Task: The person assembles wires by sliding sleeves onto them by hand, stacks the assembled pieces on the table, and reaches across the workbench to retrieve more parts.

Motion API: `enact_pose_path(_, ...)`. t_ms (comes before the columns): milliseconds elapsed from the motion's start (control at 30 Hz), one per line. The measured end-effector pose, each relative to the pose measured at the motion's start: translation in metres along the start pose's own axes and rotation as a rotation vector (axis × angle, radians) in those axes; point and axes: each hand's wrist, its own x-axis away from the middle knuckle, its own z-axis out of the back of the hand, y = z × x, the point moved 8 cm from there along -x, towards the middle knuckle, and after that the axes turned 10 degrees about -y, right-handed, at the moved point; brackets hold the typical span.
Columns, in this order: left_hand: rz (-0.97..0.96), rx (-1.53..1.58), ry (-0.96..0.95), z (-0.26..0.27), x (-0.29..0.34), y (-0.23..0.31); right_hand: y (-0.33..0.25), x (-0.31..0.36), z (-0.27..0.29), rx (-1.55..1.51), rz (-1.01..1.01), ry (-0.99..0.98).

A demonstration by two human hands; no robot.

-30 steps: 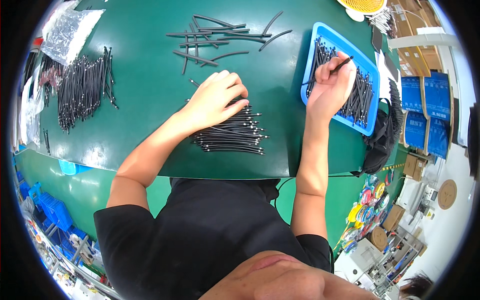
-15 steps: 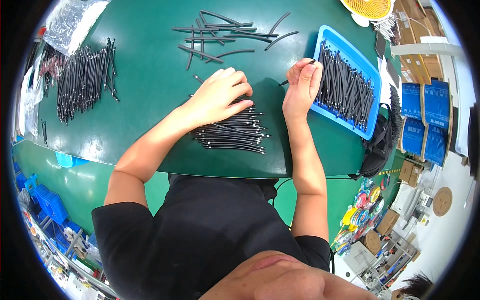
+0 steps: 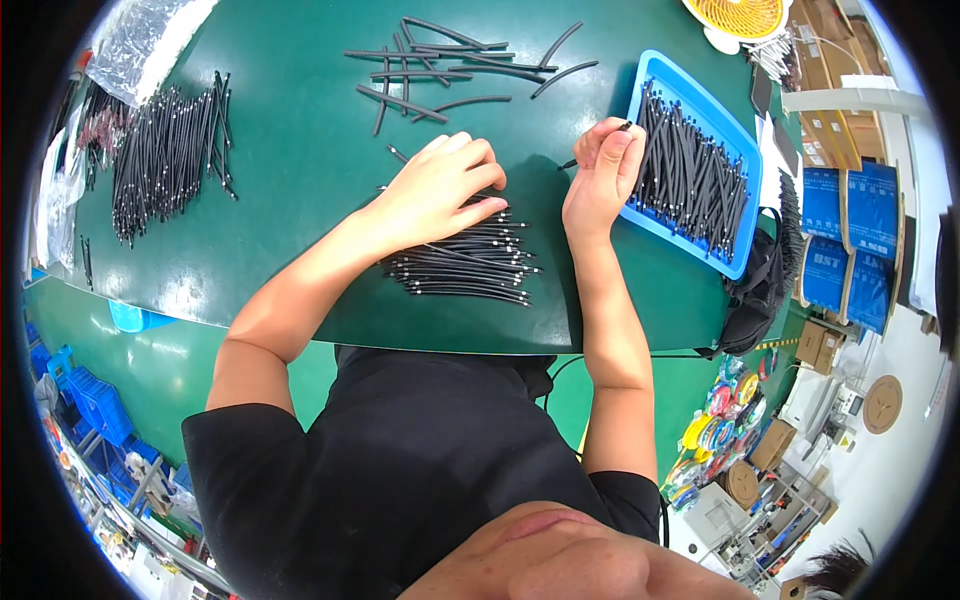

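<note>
My left hand (image 3: 435,192) rests over a pile of short black cables (image 3: 465,265) with pale metal ends, near the middle of the table. Its fingers curve over the far part of the pile, thumb apart from the forefinger, and hide some cables. No cable shows gripped there. To the right, my raised right hand (image 3: 603,175) pinches one black cable (image 3: 567,165) between thumb and fingers. One end pokes out above the thumb and the other at the hand's left side. Beside that hand stands a blue tray (image 3: 640,62) full of similar black cables (image 3: 690,170).
Loose black tubes (image 3: 440,72) lie scattered at the far side of the green table (image 3: 290,120). At the left are a larger cable bundle (image 3: 165,165) and clear plastic bags (image 3: 135,50). A black bag (image 3: 755,295) sits by the tray's near end, and a yellow fan (image 3: 738,15) at far right.
</note>
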Motion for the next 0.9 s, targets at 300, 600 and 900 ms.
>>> enact_pose_path(300,-0.012,0.007,0.002,0.003,0.003,0.001,-0.011,-0.005,0.003,0.009,0.043,0.030)
enact_pose_path(600,0.001,-0.103,-0.037,0.001,-0.004,0.007,-0.084,-0.028,0.057,1.644,0.282,0.417)
enact_pose_path(900,0.188,-0.086,0.274,0.026,0.004,-0.008,0.024,-0.015,-0.044,1.422,0.240,-0.319)
